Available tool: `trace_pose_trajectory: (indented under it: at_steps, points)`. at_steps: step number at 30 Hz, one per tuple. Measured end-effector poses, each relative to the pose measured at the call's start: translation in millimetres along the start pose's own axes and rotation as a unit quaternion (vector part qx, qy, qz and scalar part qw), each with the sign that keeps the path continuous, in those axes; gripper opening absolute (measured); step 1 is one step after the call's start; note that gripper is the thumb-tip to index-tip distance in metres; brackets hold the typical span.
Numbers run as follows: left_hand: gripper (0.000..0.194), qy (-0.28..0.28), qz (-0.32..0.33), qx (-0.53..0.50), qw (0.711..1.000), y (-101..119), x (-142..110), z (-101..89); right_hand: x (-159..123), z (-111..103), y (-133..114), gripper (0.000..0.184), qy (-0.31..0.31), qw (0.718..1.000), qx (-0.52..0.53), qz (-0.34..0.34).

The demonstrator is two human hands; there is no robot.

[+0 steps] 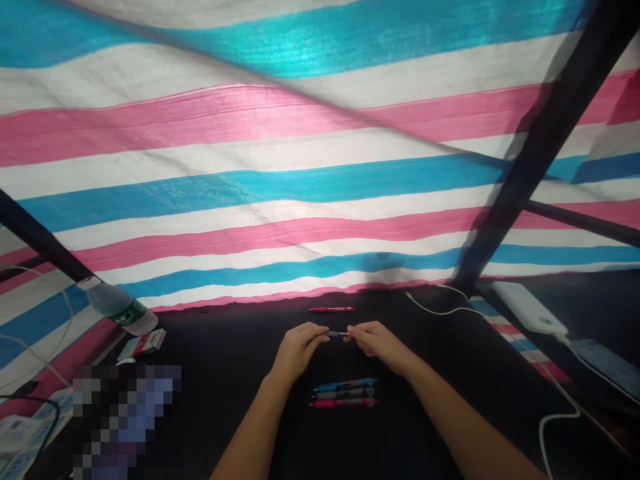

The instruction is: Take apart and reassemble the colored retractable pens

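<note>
A dark pen (339, 334) is stretched level between my two hands over the black table. My left hand (301, 343) pinches its left end with thumb and fingertips. At the other end, my right hand (373, 340) closes its fingertips on the pen's right tip; whether a separate part sits there is hidden by the fingers. Beyond the hands lies a red pen (332, 309) on its own. Closer to me, several pens lie side by side, among them a blue pen (345, 385), a grey-black pen (345, 394) and a pinkish-red pen (344, 403).
On the left are a plastic bottle (123, 308), a small box (143, 344) and a blurred-out patch. A white power bank (530, 308) with cables and a phone (607, 363) lie at the right. Striped sheeting (280, 193) hangs behind the black table (235, 393).
</note>
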State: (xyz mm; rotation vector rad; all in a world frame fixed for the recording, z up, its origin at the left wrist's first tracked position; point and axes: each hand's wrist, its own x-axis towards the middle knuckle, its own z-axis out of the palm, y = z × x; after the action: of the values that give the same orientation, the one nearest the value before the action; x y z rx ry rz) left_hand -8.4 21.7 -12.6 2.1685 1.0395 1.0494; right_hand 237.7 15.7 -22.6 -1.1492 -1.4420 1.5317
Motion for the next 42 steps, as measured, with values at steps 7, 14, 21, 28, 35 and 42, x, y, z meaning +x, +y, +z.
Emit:
trace_pose_trajectory:
  at_steps: [7, 14, 21, 28, 35, 42]
  points:
    - [0.039, -0.035, -0.088, 0.006, 0.996, 0.2, 1.2, 1.4, -1.9, -3.2, -6.3, 0.047, 0.017, 0.998, -0.039, -0.044]
    - [0.025, -0.021, -0.048, 0.047, 0.998, 9.4, -2.1, 0.2, -6.5, -3.7, -7.9, 0.051, 0.026, 0.995, -0.076, -0.055]
    - [0.026, -0.046, -0.024, 0.119, 0.992, 12.7, -6.5, -2.3, -7.8, -2.7, -8.5, 0.042, 0.029, 0.989, -0.121, -0.077]
    - [0.022, -0.068, 0.036, 0.17, 0.982, 19.2, -6.5, -0.5, -10.0, 3.4, -11.3, 0.04, 0.022, 0.987, -0.128, -0.092]
    - [0.025, -0.086, 0.048, 0.198, 0.975, 23.1, -5.8, 3.2, -8.6, 6.4, -8.0, 0.035, 0.016, 0.986, -0.129, -0.102]
    - [0.018, -0.109, 0.052, 0.237, 0.964, 28.8, -6.0, 5.1, -9.6, 8.2, -7.8, 0.031, 0.011, 0.981, -0.157, -0.115]
